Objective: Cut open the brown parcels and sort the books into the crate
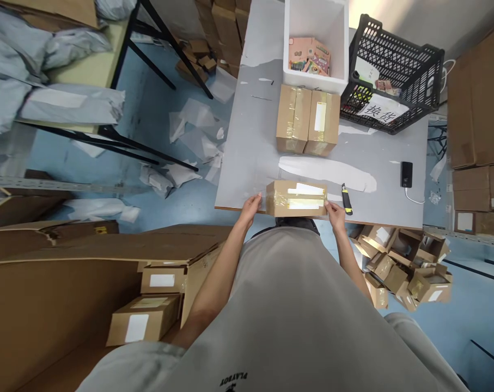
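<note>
A taped cardboard box (296, 198) with white labels lies at the near edge of the grey table (255, 141). My left hand (252, 207) grips its left end and my right hand (336, 214) grips its right end, fingers curled against the sides. A box cutter (347, 199) with a yellow and black handle lies just right of the box, beside my right hand.
Two taped boxes (307, 120) stand mid-table, behind them a white foam bin (316, 41) with colourful packets. A black plastic crate (394, 73) sits at the back right, a phone (406, 174) on a cable at right. Cardboard boxes fill the floor on both sides.
</note>
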Available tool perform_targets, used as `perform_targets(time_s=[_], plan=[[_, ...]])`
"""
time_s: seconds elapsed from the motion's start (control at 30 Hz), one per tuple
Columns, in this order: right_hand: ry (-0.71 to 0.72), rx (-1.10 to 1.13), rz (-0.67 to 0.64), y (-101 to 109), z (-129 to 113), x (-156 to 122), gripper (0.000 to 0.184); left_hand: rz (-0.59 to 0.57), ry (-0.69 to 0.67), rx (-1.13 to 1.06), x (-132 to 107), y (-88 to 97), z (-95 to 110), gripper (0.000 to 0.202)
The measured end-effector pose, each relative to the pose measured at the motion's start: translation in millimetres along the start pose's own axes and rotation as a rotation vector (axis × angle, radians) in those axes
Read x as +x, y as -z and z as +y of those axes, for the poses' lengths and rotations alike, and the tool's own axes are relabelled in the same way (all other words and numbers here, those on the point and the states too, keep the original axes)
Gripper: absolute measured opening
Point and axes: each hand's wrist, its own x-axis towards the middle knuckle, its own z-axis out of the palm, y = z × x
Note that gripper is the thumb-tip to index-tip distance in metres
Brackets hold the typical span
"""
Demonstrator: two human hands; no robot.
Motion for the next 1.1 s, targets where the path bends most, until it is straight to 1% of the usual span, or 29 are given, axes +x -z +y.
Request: perform_targets(time_s=[0.07, 0.13, 0.17, 0.23, 0.3, 0.37, 0.43, 0.5, 0.57, 0.63, 0.67, 0.73, 0.8, 0.87, 0.97, 1.1], plan=[[-0.031, -0.046, 0.082, 13.7, -2.4, 3.9, 0.076, -0.044, 0.010, 0.010, -2.6, -8.7, -1.4, 0.061], [-0.064, -0.088, 0.173, 26.6, -9.0, 7.1, 0.077, -0.125, -0.005, 0.021, -8.1, -17.9, -1.7, 0.064], [-0.063, -0.103, 0.215, 31.7, -14.3, 7.5, 0.079, -0.168, -0.021, 0.033, -11.3, -22.3, -1.2, 0.065], [-0.002, -0.115, 0.257, 36.8, -29.2, 4.2, 0.079, -0.228, -0.061, 0.066, -17.8, -29.8, 1.0, 0.067], [0.105, -0.111, 0.219, 33.4, -48.6, -5.2, 0.073, -0.252, -0.093, 0.089, -23.3, -35.9, 4.9, 0.068], [0.195, -0.093, 0.091, 22.4, -69.8, -18.7, 0.065, -0.286, -0.106, 0.080, -27.8, -41.4, 10.2, 0.071], [0.245, -0.081, -0.042, 8.1, -88.9, -32.3, 0.061, -0.324, -0.113, 0.050, -32.5, -46.4, 16.4, 0.077], [0.280, -0.092, -0.071, -3.8, -102.6, -42.4, 0.061, -0.321, -0.132, 0.021, -38.2, -49.3, 23.5, 0.084], [0.279, -0.093, -0.035, -10.5, -109.2, -47.3, 0.063, -0.267, -0.174, 0.005, -44.8, -48.5, 31.2, 0.087], [0.249, -0.072, -0.017, -13.5, -109.4, -48.0, 0.065, -0.195, -0.233, 0.007, -50.9, -43.2, 39.1, 0.086], [0.233, -0.058, -0.029, -14.8, -107.6, -47.3, 0.065, -0.161, -0.266, 0.017, -53.3, -39.3, 42.8, 0.084], [0.213, -0.037, -0.080, -19.3, -101.5, -45.0, 0.066, -0.111, -0.325, 0.055, -55.5, -30.9, 48.9, 0.082], [0.209, -0.033, -0.133, -26.5, -93.7, -42.3, 0.066, -0.078, -0.350, 0.109, -53.8, -24.0, 52.8, 0.081], [0.213, -0.031, -0.146, -34.6, -86.2, -39.2, 0.068, -0.060, -0.342, 0.148, -49.1, -20.0, 54.5, 0.083], [0.232, -0.023, -0.130, -42.0, -78.6, -34.3, 0.069, -0.053, -0.321, 0.162, -41.8, -19.8, 54.7, 0.087], [0.233, -0.014, -0.142, -40.1, -73.9, -28.8, 0.069, -0.061, -0.325, 0.161, -39.3, -23.2, 52.6, 0.091]])
